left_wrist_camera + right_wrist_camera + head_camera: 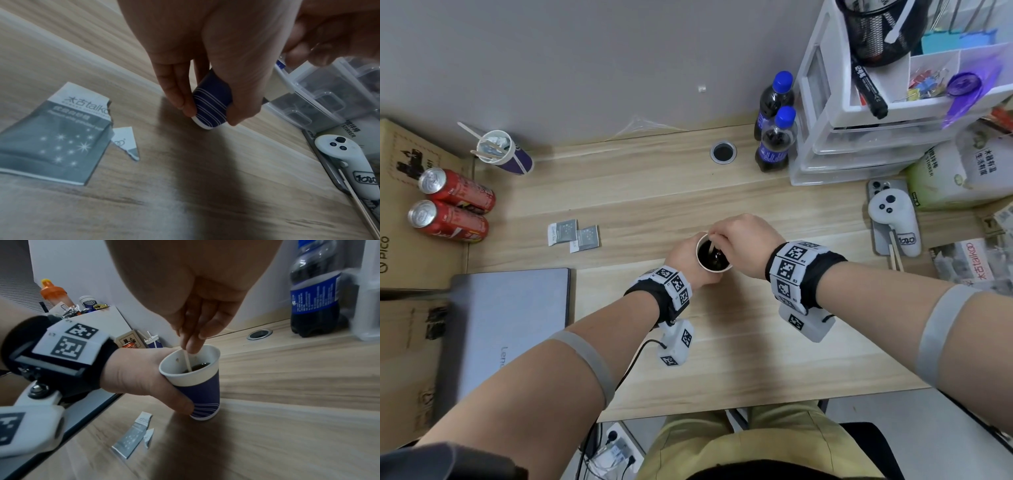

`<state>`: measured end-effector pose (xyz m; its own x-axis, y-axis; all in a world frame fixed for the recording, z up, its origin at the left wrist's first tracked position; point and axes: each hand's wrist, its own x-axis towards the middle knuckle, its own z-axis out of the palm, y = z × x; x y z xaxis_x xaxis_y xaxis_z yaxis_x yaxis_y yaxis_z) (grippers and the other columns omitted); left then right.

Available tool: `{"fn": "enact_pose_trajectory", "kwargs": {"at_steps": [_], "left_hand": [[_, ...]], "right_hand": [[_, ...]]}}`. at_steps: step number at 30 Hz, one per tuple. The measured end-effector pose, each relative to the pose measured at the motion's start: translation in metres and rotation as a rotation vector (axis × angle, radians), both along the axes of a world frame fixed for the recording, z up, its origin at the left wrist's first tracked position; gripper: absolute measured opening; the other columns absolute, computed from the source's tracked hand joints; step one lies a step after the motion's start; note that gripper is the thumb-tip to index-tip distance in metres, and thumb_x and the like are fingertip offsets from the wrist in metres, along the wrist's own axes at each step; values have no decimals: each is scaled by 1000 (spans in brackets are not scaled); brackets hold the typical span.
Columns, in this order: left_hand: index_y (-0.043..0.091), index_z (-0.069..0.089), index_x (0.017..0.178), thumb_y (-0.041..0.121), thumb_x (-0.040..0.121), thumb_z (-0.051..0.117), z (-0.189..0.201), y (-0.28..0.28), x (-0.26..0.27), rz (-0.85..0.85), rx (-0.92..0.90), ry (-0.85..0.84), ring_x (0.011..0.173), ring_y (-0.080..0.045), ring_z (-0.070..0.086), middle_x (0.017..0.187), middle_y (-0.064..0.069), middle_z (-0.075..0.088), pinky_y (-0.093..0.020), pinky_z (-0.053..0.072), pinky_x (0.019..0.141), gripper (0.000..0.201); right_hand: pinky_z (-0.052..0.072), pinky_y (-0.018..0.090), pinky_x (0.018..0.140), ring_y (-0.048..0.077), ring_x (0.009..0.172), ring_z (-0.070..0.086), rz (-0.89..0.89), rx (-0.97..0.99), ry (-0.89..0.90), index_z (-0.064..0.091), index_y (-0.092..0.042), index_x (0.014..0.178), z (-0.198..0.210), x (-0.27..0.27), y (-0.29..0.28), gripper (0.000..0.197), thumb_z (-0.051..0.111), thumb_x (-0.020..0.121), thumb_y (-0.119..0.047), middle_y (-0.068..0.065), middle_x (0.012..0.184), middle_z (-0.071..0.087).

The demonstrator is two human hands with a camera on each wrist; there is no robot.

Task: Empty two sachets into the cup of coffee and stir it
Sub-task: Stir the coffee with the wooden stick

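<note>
Hand (743,240) stirs cup (195,382); sachets (573,234) nearby.

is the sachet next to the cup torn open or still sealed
Torn open. The sachet lies flat on the desk with a ragged edge along one side, and a torn-off corner piece lies beside it.

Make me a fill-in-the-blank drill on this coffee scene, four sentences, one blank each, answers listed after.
1. The left hand holds the paper cup steady on the ____.
2. The right hand pinches a thin ____, its lower end dipped in the dark coffee.
3. The two torn sachets lie on the cup's ____ side in the head view.
4. Near the wall stand two ____-capped cola bottles.

Missing words: desk; stirrer; left; blue
</note>
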<state>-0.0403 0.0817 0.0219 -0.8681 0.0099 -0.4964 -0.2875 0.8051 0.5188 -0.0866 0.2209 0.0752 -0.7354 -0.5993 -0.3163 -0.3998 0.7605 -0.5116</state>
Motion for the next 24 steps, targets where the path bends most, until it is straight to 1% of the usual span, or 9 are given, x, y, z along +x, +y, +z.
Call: {"fn": "enact_pose_trajectory", "kwargs": {"at_steps": [3,6,8,10,13,15,18,20,24], "left_hand": [[25,60,112,27,67,76,-2,-1,0,20,11,1,88,-22,67,95,5,71,-35,56,79,48],[29,56,101,28,67,74,-2,-1,0,-4,-3,-2,84,-22,67,86,8,65,-33,56,74,38],[29,50,94,28,69,73,0,1,0,-34,-22,4,83,-23,67,84,7,64,-34,56,74,34],[24,56,101,29,70,74,-1,0,0,-33,-27,8,87,-23,67,91,4,69,-34,56,76,37],[23,59,119,29,68,77,-2,-2,0,-10,-3,13,93,-22,67,103,3,71,-34,55,81,55],[26,59,116,29,67,77,-2,-1,0,-5,0,9,91,-22,67,100,5,71,-34,56,79,52],[23,59,108,28,69,74,-2,0,0,-31,-13,5,87,-24,68,94,3,71,-35,56,76,42],[22,59,112,28,69,75,-3,0,0,-33,-14,11,89,-24,68,97,2,71,-35,56,78,47],[25,60,119,29,67,78,-6,-3,1,5,19,22,93,-20,67,103,5,71,-31,55,81,55]], "right_hand": [[52,43,78,34,89,63,18,85,48,68,-17,100,-1,-3,6,30,39,97,-26,9,96,72],[52,41,76,32,83,65,8,3,-60,70,-17,92,1,-2,8,29,43,94,-27,8,87,73],[52,40,75,29,79,65,-4,-59,-72,71,-19,90,0,0,5,28,45,94,-27,6,82,74],[52,42,75,32,81,65,-31,-49,-20,70,-17,91,-1,-1,4,29,44,95,-26,8,84,73],[52,42,74,36,83,63,-48,35,49,69,-14,91,-3,-6,8,27,43,93,-23,12,86,72],[51,39,72,35,82,63,-31,59,14,69,-16,89,-1,-6,11,26,44,92,-24,11,85,72],[51,37,72,29,77,64,-21,-45,-88,71,-17,85,1,-2,9,26,48,93,-25,7,80,73],[50,36,73,26,74,62,-42,-86,-65,71,-18,85,0,-2,6,26,48,94,-24,6,78,73],[52,42,70,37,78,62,-39,59,57,66,-15,84,0,-7,10,26,42,92,-21,11,81,70]]}}
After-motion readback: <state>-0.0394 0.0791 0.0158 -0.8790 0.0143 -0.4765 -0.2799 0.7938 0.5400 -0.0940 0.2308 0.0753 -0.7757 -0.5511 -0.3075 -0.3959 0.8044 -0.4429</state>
